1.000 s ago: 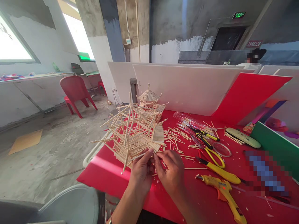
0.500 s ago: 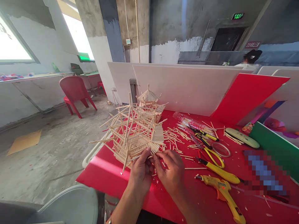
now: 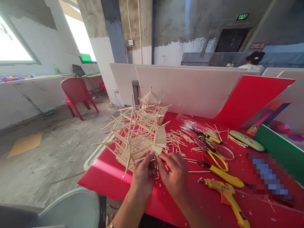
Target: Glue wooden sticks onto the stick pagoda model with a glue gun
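Note:
A pavilion model built of thin wooden sticks (image 3: 133,133) stands on the red board, its roof an open frame of bare sticks. At its front right corner, my left hand (image 3: 143,172) is closed, thumb and forefinger pinching a short wooden stick (image 3: 155,155). My right hand (image 3: 174,172) meets it from the right, its thumb and forefinger closed on the same small spot. The fingertips hide most of the piece. Behind is a second stick pavilion (image 3: 151,99) with a finished pointed roof, joined by stick decking.
Loose cut sticks (image 3: 177,141) are scattered to the right. Further right lie yellow-handled pliers (image 3: 210,142), yellow-handled scissors (image 3: 218,161), a yellow-handled cutter (image 3: 225,175) and a yellow glue gun (image 3: 226,193). White boards (image 3: 190,88) stand behind; a round bin (image 3: 71,209) is at lower left.
Nearly nothing differs. Both hands stay at the model's front right corner, with only a slight shift of the fingers.

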`<state>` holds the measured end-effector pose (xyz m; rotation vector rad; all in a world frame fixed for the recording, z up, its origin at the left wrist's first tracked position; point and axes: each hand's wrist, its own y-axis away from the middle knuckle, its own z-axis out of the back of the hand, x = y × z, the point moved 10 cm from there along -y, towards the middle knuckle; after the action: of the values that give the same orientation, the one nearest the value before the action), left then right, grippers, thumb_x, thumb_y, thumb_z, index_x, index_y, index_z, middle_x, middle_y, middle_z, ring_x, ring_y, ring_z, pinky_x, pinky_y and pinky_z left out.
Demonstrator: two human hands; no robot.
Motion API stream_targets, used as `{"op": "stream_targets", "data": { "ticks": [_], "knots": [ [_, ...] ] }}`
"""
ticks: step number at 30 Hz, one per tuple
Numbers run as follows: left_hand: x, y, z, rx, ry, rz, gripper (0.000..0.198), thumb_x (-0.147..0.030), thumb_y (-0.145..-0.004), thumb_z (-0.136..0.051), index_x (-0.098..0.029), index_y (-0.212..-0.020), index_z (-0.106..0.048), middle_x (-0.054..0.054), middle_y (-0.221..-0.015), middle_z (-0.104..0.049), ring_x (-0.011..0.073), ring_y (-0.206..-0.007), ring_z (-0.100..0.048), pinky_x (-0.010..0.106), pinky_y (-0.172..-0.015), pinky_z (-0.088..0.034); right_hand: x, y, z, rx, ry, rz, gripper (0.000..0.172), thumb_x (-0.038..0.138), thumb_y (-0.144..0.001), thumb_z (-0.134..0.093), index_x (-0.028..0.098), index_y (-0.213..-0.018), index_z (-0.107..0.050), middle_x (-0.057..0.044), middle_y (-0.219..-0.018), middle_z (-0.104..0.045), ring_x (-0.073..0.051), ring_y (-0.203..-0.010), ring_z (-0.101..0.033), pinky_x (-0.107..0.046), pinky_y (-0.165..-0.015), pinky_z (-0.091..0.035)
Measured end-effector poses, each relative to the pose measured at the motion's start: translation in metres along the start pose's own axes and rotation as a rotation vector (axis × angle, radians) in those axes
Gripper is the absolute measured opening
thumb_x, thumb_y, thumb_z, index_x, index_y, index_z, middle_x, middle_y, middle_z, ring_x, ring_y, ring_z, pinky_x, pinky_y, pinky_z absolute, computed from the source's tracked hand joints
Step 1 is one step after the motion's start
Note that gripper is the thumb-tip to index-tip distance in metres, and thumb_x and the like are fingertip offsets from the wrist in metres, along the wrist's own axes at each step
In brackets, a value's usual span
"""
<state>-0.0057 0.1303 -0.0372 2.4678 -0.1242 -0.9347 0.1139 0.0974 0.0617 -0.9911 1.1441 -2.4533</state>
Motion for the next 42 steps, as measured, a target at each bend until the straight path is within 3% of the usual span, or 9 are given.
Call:
{"op": "stream_targets", "data": {
  "ticks": [42],
  "knots": [
    [-0.0001, 0.0004, -0.0009, 0.012, -0.002, 0.008, 0.02, -0.014, -0.063, -0.08, -0.012, -0.073, -0.064, -0.001, -0.056, -0.062, 0.0072, -0.042, -0.051, 0.015, -0.032, -0.034, -0.0043, 0.0033, 0.0002, 0.027, -0.013, -0.015, 0.009, 0.023, -0.09, -0.061, 0.021, -0.093, -0.069, -0.004, -0.079, -0.064, -0.017, -0.076, -0.059, -0.031, -0.072, -0.045]
  ]
}}
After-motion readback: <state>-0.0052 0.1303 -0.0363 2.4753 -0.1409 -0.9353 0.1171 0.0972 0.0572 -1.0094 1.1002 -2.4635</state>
